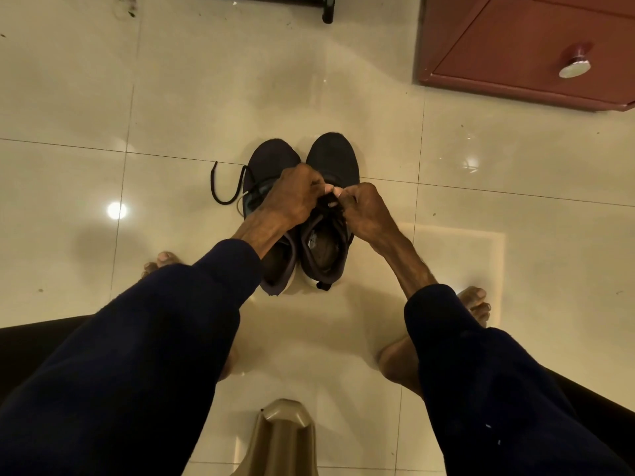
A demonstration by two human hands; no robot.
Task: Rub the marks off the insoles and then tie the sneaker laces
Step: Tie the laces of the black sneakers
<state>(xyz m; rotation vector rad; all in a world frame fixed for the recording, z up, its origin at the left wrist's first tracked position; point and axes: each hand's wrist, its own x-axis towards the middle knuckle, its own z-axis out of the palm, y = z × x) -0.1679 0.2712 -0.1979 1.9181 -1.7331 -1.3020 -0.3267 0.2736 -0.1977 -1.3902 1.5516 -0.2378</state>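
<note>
A loose black lace [223,187] trails onto the tiled floor [68,115] from the left sneaker [271,154]. The right sneaker [331,156] stands touching it, toes pointing away. The left hand [292,197] reaches across the left sneaker, fingers curled, pinching the right sneaker's laces [332,205]. The right hand [364,209] pinches the same laces from the other side. A red-brown cabinet [498,56] stands far right.

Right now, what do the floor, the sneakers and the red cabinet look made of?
Floor: glossy glazed tile, mirroring lamps, with grout lines. Sneakers: matte dark fabric, probably mesh. Cabinet: reddish-brown, smooth, semi-gloss, perhaps laminate or painted wood; knob shines like metal.
</note>
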